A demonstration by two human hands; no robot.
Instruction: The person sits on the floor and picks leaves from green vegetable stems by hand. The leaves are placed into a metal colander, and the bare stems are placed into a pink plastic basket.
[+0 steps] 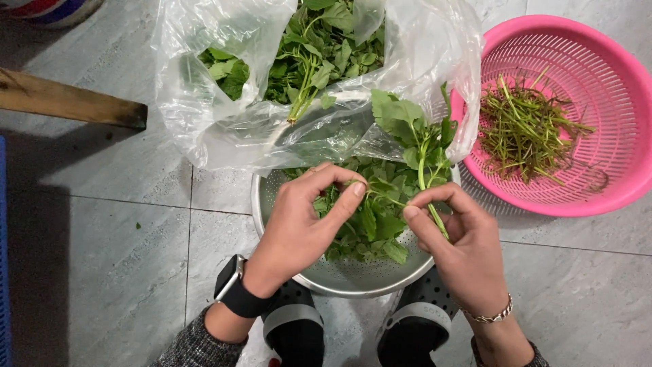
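Green leafy stalk [422, 153] stood pinched in the right hand [456, 234] over the metal colander [353, 278]; left hand [299, 221] pinched a leaf, so pickings dropped in.

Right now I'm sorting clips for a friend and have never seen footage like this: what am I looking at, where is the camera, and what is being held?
There is no machine here. The one picture comes from a camera worn on a person's head, looking down at their own two bare hands and their dark perforated clogs on a grey tiled floor.

The left hand, with a black smartwatch on its wrist, and the right hand, wearing a bracelet, pinch a leafy green sprig in their fingers above a metal colander of picked leaves.

Behind it, a clear plastic bag holds more greens. To the right, a pink plastic basket holds bare stems. A wooden beam lies at the left.
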